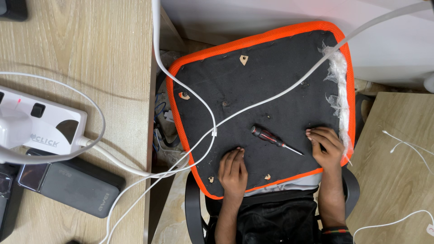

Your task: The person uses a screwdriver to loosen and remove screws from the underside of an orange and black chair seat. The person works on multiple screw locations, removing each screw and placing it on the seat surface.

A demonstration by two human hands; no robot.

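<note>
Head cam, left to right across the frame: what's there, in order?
Power strip → power bank → left hand → screwdriver → right hand → thin white cable on the right-hand table. Both hands lie flat on the seat pad.

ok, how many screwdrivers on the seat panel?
1. The screwdriver lies on the black panel between the left hand and right hand, touching neither, handle toward the left hand. Others may be hidden out of frame.
</note>
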